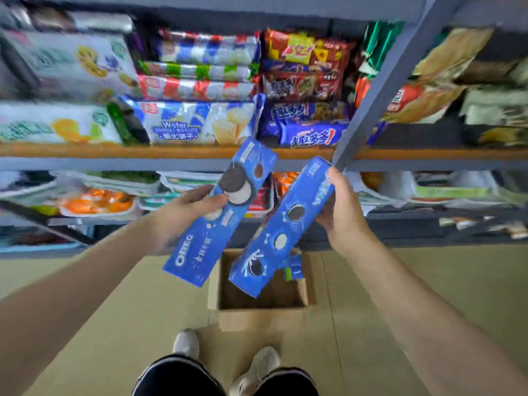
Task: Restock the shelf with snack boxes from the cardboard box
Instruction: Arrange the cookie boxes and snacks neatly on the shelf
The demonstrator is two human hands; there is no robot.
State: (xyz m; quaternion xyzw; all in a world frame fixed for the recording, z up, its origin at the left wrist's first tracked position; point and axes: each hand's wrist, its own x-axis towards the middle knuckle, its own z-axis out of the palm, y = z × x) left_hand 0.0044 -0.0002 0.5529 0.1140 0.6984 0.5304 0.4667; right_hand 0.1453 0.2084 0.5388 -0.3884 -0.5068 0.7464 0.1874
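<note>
Blue cookie boxes filled both hands before the shelf (171,152): the left hand (185,208) gripped the left box (217,221), the right hand (341,207) clasped the right box (281,227), both tilted toward one o'clock above the carton (261,320) on the floor.

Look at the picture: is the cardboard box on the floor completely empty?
No. Blue packs show inside the cardboard box, against its far wall.
</note>
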